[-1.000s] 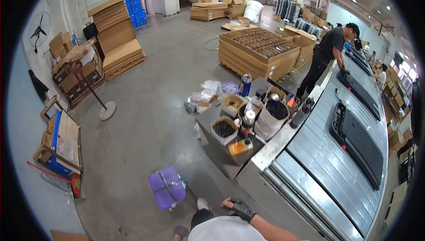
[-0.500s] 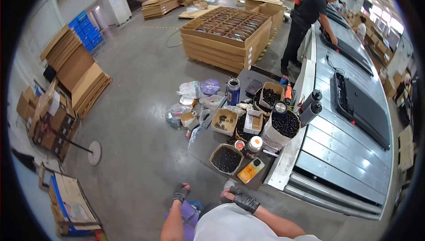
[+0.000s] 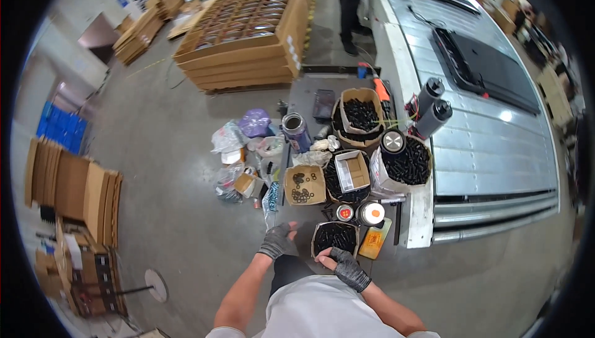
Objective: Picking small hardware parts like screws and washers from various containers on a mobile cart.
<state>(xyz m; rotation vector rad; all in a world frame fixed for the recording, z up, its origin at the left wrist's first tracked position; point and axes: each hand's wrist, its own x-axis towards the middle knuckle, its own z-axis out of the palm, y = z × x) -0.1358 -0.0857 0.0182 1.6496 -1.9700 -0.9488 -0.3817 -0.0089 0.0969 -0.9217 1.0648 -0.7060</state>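
Observation:
My left hand (image 3: 279, 242), in a grey fingerless glove, hovers by the table's near left edge. Its fingers are loosely apart and I see nothing in them. My right hand (image 3: 345, 267), gloved the same way, is at the near rim of a small cardboard box (image 3: 316, 242) full of small black parts (image 3: 335, 236). The thumb and fingers there are drawn together; what they hold, if anything, is too small to make out. Right of this box lies a phone in an orange-yellow case (image 3: 373, 242). A white-lidded jar (image 3: 372, 213) and a small red-topped can (image 3: 345, 213) stand just behind.
An open box of metal rings (image 3: 305, 184), a white carton (image 3: 352, 172) and bins of black parts (image 3: 406, 163) crowd the table. Beyond stands an uncapped flask (image 3: 296, 132). A metal roller conveyor (image 3: 496, 152) runs along the right. Plastic bags (image 3: 230, 136) lie left.
My view has turned and tilted downward. Both hands have come forward to the table, the right one to the box of black parts. The left hand's fingers have loosened from a curl.

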